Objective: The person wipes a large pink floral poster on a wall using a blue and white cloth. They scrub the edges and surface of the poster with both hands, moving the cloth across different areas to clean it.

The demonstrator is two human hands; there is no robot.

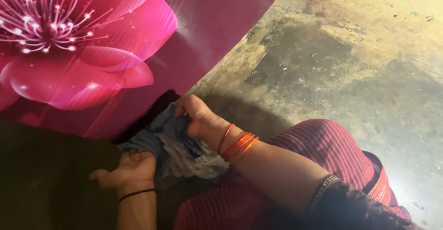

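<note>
R hand [196, 114] grips bunched blue-grey cloth [177, 149] from above, fingers closed on it. L hand [129, 170] lies palm-up, fingers loosely spread, under cloth's edge, touching it. Cloth sits at foot of pink flower panel [92, 50], beside stained floor [332, 59].

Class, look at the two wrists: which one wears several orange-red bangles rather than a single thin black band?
The right hand, gripping the blue-grey cloth, has the orange-red bangles on its wrist. The left hand, palm up under the cloth, wears the black band.

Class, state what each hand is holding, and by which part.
Right hand grips the blue-grey cloth bundle at its top; left hand supports it from underneath.
</note>
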